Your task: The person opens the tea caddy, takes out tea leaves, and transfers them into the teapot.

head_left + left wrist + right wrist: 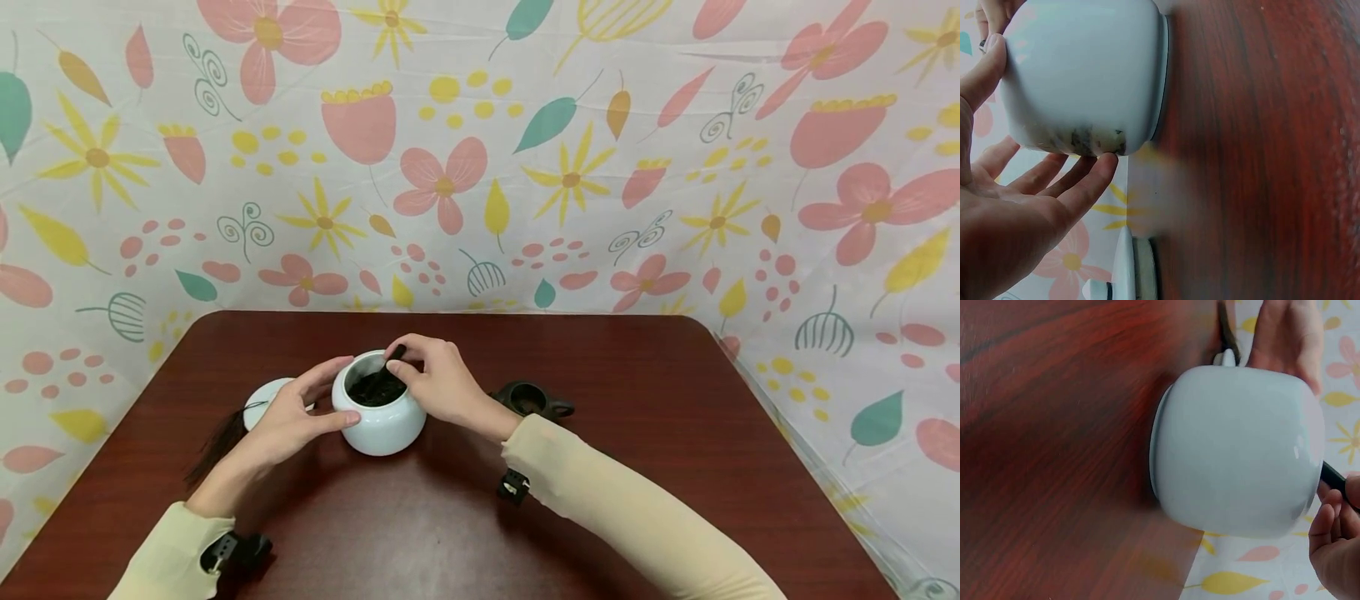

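Observation:
A white ceramic jar (382,433) stands upright on the table, its mouth uncovered and dark, loose tea leaves (372,390) inside. My left hand (288,421) holds the jar from the left, thumb at the near side. In the left wrist view, the fingertips (1107,164) touch a patterned patch low on its wall. At the rim, my right hand (442,385) pinches a black handle (398,352) between thumb and fingers. The handle (1334,477) slants into the jar; its lower end is hidden among the dark leaves, so I cannot tell its shape.
Left of the jar lies its white lid (258,402), partly behind my left hand, with a dark tassel (219,450). A small dark teapot (527,395) sits beyond my right wrist. The brown table (637,367) ends at a floral cloth backdrop (480,242).

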Tool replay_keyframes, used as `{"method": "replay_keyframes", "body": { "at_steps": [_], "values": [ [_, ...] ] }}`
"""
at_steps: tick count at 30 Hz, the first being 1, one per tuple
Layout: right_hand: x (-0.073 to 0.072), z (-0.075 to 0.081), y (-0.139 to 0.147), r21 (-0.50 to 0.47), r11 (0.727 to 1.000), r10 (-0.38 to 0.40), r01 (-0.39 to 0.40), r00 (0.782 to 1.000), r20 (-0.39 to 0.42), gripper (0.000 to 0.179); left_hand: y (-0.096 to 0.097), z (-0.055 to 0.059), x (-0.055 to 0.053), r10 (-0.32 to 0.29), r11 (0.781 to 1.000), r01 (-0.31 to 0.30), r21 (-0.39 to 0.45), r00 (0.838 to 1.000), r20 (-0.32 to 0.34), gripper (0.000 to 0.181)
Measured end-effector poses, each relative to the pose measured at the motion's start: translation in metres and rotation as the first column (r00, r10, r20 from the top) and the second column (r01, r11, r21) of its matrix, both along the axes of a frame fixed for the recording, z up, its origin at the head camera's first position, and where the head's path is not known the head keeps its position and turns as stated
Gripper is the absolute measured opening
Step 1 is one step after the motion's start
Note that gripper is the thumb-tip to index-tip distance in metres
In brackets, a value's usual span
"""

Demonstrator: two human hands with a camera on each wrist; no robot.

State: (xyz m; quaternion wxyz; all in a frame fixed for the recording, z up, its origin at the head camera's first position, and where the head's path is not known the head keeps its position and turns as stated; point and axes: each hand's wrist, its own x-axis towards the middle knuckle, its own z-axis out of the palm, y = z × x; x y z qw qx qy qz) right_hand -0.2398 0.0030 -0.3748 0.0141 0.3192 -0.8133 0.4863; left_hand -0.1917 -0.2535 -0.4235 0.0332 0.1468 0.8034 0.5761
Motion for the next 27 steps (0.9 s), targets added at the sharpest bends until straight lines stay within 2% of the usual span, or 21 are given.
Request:
{"method": "replay_keyframes", "body": {
  "at_steps": [11, 19, 27],
  "values": [
    [0.000, 0.001, 0.016, -0.051, 0.991, -0.119, 0.127, 0.985, 0.127, 0.013, 0.002, 0.000, -0.002, 0.012, 1.000, -0.012, -0.002, 1.000, 0.000, 0.078],
    [-0.002, 0.004, 0.026, -0.128, 0.975, -0.139, 0.180, 0.952, 0.274, 0.012, 0.001, -0.001, 0.000, 0.016, 1.000, -0.016, -0.004, 1.000, -0.002, 0.077],
    [-0.004, 0.008, 0.031, -0.183, 0.957, -0.153, 0.224, 0.928, 0.340, 0.014, 0.001, 0.000, 0.001, 0.015, 1.000, -0.015, 0.005, 1.000, -0.005, 0.078]
  ]
}}
